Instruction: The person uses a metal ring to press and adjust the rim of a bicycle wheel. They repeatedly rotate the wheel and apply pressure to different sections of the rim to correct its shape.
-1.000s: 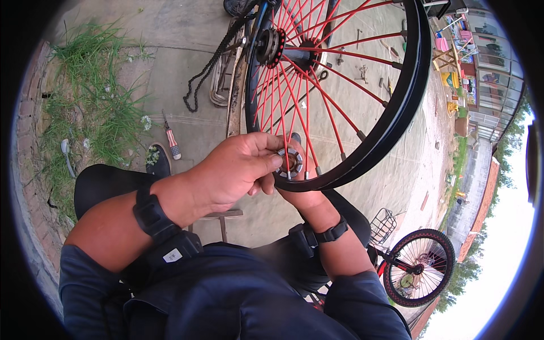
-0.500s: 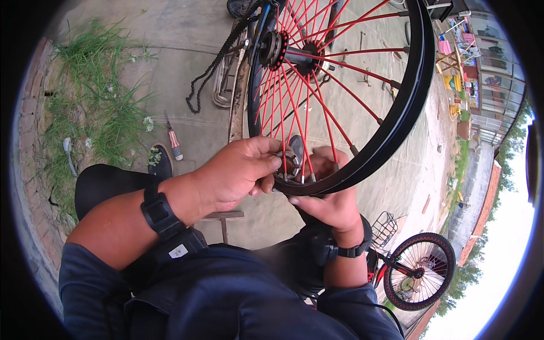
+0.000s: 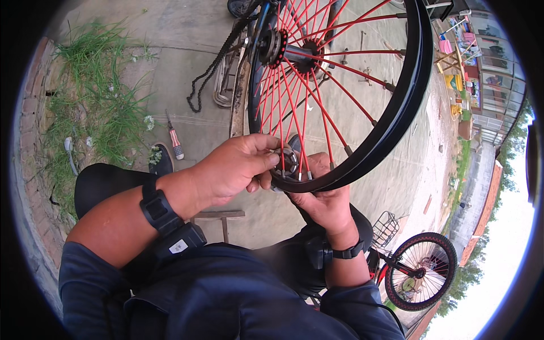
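Note:
A bicycle wheel with red spokes and a black rim (image 3: 381,152) stands in front of me, its hub (image 3: 299,55) near the top of the view. My left hand (image 3: 241,169) pinches a round, notched metal spoke wrench (image 3: 290,162) at the spokes, just inside the rim's near edge. Around that same edge, beside the wrench, my right hand (image 3: 327,205) grips the rim, its thumb outside and its other fingers partly hidden behind spokes and rim. How the wrench sits on a spoke nipple cannot be made out.
Left of the wheel hangs a black chain (image 3: 199,90). A screwdriver (image 3: 175,140) lies on the concrete near my shoe (image 3: 161,161), with grass (image 3: 93,85) farther left. At the lower right is another bicycle's wheel (image 3: 420,272). Small tools (image 3: 365,75) lie beyond the spokes.
The rim's right side and near edge have shifted slightly left. My right hand has moved left with the rim, and my left hand has stayed nearly in place with the wrench.

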Motion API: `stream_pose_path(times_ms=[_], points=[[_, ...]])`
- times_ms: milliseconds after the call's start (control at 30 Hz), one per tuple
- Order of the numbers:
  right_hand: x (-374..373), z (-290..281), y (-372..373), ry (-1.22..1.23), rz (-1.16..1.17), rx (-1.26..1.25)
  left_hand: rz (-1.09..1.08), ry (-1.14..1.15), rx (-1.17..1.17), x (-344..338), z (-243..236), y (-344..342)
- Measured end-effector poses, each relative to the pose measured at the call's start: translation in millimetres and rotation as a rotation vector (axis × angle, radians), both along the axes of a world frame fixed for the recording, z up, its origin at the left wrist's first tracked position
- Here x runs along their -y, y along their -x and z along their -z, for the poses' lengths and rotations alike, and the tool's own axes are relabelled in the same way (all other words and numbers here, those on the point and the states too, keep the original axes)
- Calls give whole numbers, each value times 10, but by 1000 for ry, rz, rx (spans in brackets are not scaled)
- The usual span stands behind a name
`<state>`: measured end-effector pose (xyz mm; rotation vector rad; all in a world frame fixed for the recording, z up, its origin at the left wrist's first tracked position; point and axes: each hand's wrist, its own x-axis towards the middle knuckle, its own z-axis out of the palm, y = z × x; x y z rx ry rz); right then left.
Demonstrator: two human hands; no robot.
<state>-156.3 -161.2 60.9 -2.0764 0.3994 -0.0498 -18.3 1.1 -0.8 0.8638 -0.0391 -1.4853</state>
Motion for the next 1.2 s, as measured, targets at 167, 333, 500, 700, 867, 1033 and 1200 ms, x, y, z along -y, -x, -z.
stream_pose_path(times_ms=[167, 333, 500, 700, 867, 1033, 1200], points=[[-6, 83, 66, -141, 83, -23, -6, -50, 85, -20, -10, -13], [-47, 116, 84, -188, 114, -27, 7, -169, 196, -16, -22, -31], [-20, 217, 115, -264, 46, 14, -25, -154, 162, 0, 38, 11], [-20, 208, 116, -364, 97, -53, -66, -115, 155, -19, 20, 65], [15, 169, 88, -192, -74, 21, -45, -48, -34, -58, -134, -42], [-6, 180, 68, -231, -85, 41, 20, 50, 54, -36, -109, -40], [-6, 232, 78, -65, -120, 92, 30, 89, 40, -61, -50, -50]])
